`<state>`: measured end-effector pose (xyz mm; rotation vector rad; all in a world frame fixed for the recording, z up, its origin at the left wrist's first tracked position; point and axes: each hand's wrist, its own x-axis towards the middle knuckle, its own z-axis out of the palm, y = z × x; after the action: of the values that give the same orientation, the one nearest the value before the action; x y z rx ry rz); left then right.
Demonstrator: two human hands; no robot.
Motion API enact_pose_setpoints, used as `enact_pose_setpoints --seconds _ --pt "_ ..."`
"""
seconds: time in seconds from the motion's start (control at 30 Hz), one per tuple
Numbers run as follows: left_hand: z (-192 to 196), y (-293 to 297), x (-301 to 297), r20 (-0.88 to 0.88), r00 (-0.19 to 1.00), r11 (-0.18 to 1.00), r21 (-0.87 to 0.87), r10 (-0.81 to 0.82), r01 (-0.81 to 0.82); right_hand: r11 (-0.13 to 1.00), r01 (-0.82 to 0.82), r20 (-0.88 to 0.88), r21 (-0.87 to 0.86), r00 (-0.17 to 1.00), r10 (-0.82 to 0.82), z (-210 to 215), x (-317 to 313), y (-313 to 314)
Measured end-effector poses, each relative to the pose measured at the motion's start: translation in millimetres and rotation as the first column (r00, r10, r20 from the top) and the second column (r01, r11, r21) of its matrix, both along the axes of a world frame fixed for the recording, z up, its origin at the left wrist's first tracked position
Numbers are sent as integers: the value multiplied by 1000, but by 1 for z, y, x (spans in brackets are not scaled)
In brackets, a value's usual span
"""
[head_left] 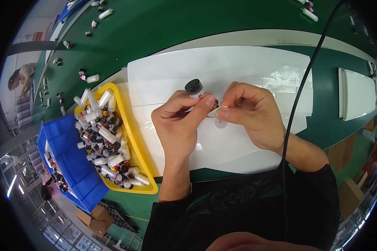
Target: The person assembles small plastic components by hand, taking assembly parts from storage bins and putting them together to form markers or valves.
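Note:
Both my hands are together over white sheets. My left hand [180, 117] is closed, its thumb and fingers pinching a small part with a round black cap [193, 86] that sticks up above the fingers. A bit of red and brown shows at the fingertips; the rest of the part is hidden. Close beside it, my right hand [253, 111] pinches a thin white strip [213, 112] that bends across to the left fingertips. Below the right thumb is a small translucent disc [220, 124]; whether it hangs from the strip cannot be made out.
At left a yellow bin [130, 134] holds many white, black and red parts, with a blue bin [71, 154] beside it. Loose parts lie on the green table [176, 29]. A black cable [299, 92] crosses on the right, before a white stack [358, 94]. Other people are far left.

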<state>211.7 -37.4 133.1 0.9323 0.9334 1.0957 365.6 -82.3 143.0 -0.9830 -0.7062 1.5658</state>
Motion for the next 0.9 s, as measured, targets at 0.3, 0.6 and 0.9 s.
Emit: enact_pose_setpoints --seconds 0.3,0.6,0.9 --pt "3 0 -2 101 984 989 17 -145 144 997 76 -27 -3 997 -77 -5 2 1" --pt "-2 -7 -17 303 921 970 64 -244 236 999 -37 -185 -12 982 34 -14 4 -1" --pt "29 3 -17 82 852 854 -11 -518 520 831 -335 569 445 822 27 -1 51 22"
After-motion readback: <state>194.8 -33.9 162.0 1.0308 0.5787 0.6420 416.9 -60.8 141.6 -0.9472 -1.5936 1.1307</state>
